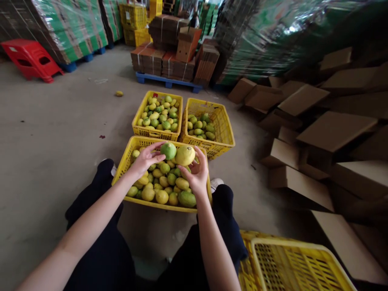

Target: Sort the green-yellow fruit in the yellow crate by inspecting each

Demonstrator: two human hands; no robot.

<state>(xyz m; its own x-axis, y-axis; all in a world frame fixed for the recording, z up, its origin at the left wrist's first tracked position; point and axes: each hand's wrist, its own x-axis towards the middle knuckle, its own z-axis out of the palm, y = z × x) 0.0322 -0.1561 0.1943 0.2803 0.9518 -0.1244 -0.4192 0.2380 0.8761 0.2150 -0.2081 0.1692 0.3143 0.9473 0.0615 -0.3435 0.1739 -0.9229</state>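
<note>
Over the near yellow crate (pixel 163 207), both my hands are raised with a fruit in each. A green lemon (pixel 168 150) is gripped by the fingers of my left hand (pixel 149 158). My right hand (pixel 197 173) is closed around a larger yellow lemon (pixel 185 156), its stem end facing up. The two fruits are side by side, almost touching. Below them, the crate holds many lemons (pixel 162 197), some yellow and some green, partly hidden by my hands.
Beyond stand a fuller yellow crate (pixel 142 131) and a partly filled one (pixel 226 121). Another crate (pixel 291 262) is by my right leg. Cardboard boxes (pixel 336 129) pile up at right. A red stool (pixel 33 60) and a loose lemon (pixel 119 93) are at left. A blue pallet (pixel 168 83) holds flattened cartons.
</note>
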